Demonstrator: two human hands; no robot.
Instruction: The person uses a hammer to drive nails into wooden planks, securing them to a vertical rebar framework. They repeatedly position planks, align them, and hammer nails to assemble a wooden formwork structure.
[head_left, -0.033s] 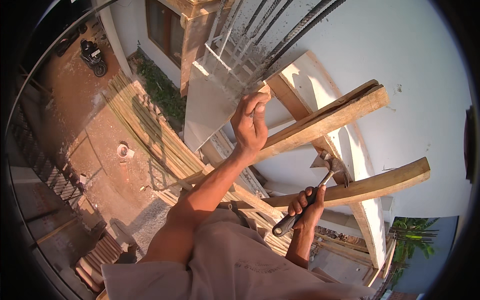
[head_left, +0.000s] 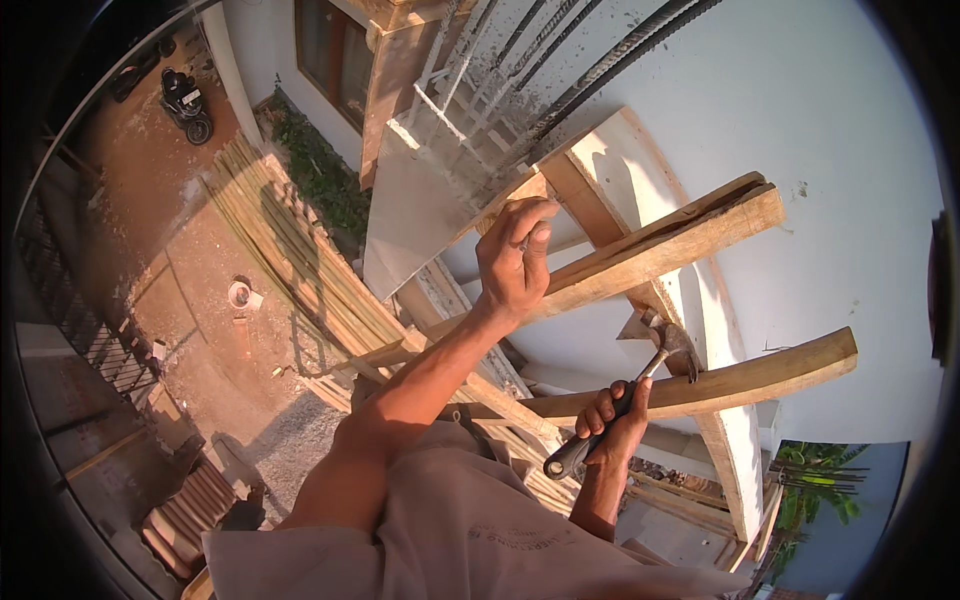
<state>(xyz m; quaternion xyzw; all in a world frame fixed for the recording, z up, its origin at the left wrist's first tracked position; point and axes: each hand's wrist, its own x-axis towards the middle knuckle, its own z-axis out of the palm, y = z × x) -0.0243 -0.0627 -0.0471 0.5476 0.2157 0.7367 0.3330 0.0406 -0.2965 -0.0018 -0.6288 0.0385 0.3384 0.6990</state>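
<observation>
The upper timber [head_left: 660, 245] slants up to the right – the left hand [head_left: 515, 262] rests on it, fingers pinched shut (around what, I cannot tell). Below it, the right hand [head_left: 612, 425] grips a hammer [head_left: 625, 395], head aimed up toward that timber.

Head camera, high up, looking steeply down (fisheye), hands near
</observation>
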